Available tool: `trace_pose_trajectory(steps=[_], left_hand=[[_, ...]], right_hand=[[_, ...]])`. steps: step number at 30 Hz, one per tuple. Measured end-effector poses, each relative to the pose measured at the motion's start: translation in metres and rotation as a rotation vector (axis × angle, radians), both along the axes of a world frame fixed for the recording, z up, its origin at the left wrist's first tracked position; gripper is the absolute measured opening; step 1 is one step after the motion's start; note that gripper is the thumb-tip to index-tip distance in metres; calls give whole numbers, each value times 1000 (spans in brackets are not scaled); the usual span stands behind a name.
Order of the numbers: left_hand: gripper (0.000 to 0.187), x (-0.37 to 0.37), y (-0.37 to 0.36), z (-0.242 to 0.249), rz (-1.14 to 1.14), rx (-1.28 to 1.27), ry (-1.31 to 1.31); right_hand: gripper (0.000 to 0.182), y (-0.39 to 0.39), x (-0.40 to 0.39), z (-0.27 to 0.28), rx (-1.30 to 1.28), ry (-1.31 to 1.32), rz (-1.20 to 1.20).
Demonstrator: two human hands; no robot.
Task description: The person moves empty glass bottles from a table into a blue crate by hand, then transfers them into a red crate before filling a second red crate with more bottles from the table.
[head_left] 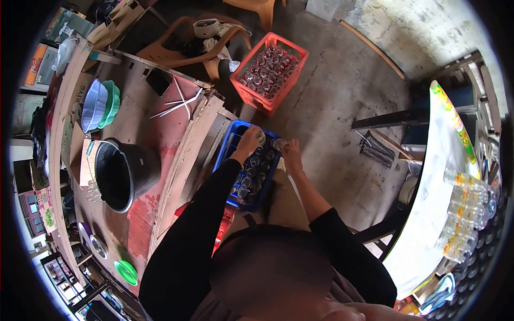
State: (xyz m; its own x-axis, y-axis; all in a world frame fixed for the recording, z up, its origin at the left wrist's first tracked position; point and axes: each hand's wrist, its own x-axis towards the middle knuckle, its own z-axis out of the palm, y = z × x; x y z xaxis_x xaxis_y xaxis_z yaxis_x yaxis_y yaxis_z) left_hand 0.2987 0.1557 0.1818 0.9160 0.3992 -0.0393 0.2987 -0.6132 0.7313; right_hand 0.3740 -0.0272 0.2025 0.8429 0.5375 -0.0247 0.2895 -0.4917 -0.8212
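Watching remotely, I've got my L hand (248, 142) curled round one bottle (261, 140) n my R hand (291, 154) closed on a second bottle (279, 144), both at the upper end of the blue crate (224, 147) mid-frame, so imo hold 'em upright n apart bc glass prob chips if knocked.
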Motion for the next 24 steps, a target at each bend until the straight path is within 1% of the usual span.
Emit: trace_pose_trajectory(steps=[2, 3, 5, 6, 8, 11, 13, 14, 15, 16, 17, 18, 20, 21, 22, 23, 24], left_hand=[[29, 4, -1, -13, 6, 7, 32], [29, 6, -2, -16, 1, -14, 49], [30, 8, -7, -20, -2, -45, 79], [28, 9, -8, -28, 6, -27, 72], [25, 11, -10, -40, 14, -12, 71], [25, 12, -14, -57, 19, 10, 55], [24, 12, -15, -67, 23, -68, 103], [24, 10, -16, -70, 23, -72, 106], [24, 6, -18, -75, 36, -80, 165], [24, 3, -19, -79, 47, -87, 224], [24, -1, -20, -82, 45, -88, 223], [25, -4, -21, -87, 66, -80, 236], [27, -9, -22, -101, 82, -74, 248], [29, -9, -21, -104, 78, -112, 201], [31, -11, -21, -105, 75, -148, 152], [31, -14, -21, -106, 73, -144, 148], [33, -15, -21, -100, 58, -158, 225]], right_hand=[[27, 7, 3, -15, -59, 41, 80], [27, 9, 4, -24, -66, 55, 84], [26, 11, 5, -40, -119, 28, 197], [26, 12, 6, -47, -125, 40, 199], [27, 14, 8, -58, -164, -6, 356], [26, 17, 8, -65, -213, 18, 427], [25, 18, 9, -79, -258, 31, 455], [23, 18, 8, -86, -297, 36, 482], [23, 19, 9, -83, -300, 37, 483], [24, 20, 10, -81, -359, 32, 517], [25, 21, 10, -78, -418, 24, 548], [25, 22, 11, -82, -419, 24, 545], [32, 20, 8, -101, -546, 104, 585], [32, 17, 5, -104, -547, 104, 581], [36, 12, 2, -105, -464, 89, 538], [40, 8, 1, -106, -379, 70, 496], [40, 2, -3, -116, -375, 64, 492]])
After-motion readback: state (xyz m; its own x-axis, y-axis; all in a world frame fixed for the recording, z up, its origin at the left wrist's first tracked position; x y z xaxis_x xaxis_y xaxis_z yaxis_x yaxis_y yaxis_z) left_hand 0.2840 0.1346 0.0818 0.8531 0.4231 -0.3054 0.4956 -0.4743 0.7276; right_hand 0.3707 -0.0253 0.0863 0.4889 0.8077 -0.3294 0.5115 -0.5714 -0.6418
